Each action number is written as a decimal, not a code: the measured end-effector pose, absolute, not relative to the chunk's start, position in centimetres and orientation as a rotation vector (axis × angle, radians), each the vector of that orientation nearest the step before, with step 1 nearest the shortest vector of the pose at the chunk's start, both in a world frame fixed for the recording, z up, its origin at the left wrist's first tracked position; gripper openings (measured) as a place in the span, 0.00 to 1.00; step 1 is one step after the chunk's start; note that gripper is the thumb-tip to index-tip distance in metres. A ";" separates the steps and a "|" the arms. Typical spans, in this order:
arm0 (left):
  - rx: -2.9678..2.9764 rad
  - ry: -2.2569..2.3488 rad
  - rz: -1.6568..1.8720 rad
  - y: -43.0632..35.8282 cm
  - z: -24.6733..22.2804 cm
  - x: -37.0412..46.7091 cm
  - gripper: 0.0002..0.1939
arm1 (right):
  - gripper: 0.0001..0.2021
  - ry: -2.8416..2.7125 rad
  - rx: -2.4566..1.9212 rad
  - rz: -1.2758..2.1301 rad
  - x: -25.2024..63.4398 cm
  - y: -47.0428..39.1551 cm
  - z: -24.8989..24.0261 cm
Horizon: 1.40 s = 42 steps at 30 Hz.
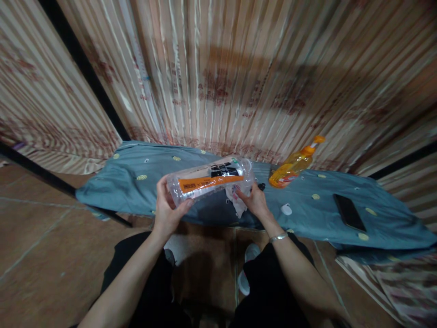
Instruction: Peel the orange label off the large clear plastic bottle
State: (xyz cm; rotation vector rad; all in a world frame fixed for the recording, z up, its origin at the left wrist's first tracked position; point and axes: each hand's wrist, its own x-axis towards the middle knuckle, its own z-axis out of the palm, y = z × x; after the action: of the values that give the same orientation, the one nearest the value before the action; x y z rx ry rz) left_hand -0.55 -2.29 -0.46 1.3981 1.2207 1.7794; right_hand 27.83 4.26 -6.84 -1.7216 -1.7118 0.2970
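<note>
A large clear plastic bottle [213, 178] with an orange and black label is held almost level, tilted slightly, above the cloth-covered bench. My left hand [167, 209] grips its left end, thumb on the near side. At the other end, my right hand [256, 200] is closed on a crumpled white cloth [238, 200] with faint coloured print, which hangs below the bottle. Part of the right fingers is hidden behind the bottle's end. A small dark object [261, 187] shows just past the right hand.
A pump bottle of orange-yellow liquid [290, 171] stands right of my hands. A white cap-like piece [286, 209] and a black phone [349, 212] lie on the blue-green bench cover [324, 182]. A pleated curtain [218, 82] hangs behind; dark metal bars [85, 68] flank the bench.
</note>
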 end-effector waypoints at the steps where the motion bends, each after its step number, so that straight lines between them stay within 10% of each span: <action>1: 1.393 1.219 1.783 -2.3 -0.5 -0.5 0.46 | 0.25 -1.713 -1.724 0.291 27.8 4.3 -6.9; 11: 1.359 1.200 1.806 -2.2 -0.7 -0.4 0.44 | 0.45 -1.696 -1.774 0.374 27.9 4.0 -6.3; 42: 1.368 1.121 1.664 -2.3 -1.5 -1.0 0.43 | 0.31 -1.670 -1.582 0.343 28.1 4.4 -6.4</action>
State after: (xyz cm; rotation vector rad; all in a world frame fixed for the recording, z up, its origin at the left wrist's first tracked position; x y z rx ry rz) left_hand -1.04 -2.32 -1.48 1.3682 1.1209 1.6644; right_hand 28.10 4.41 -6.36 -1.5819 -1.6705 0.3429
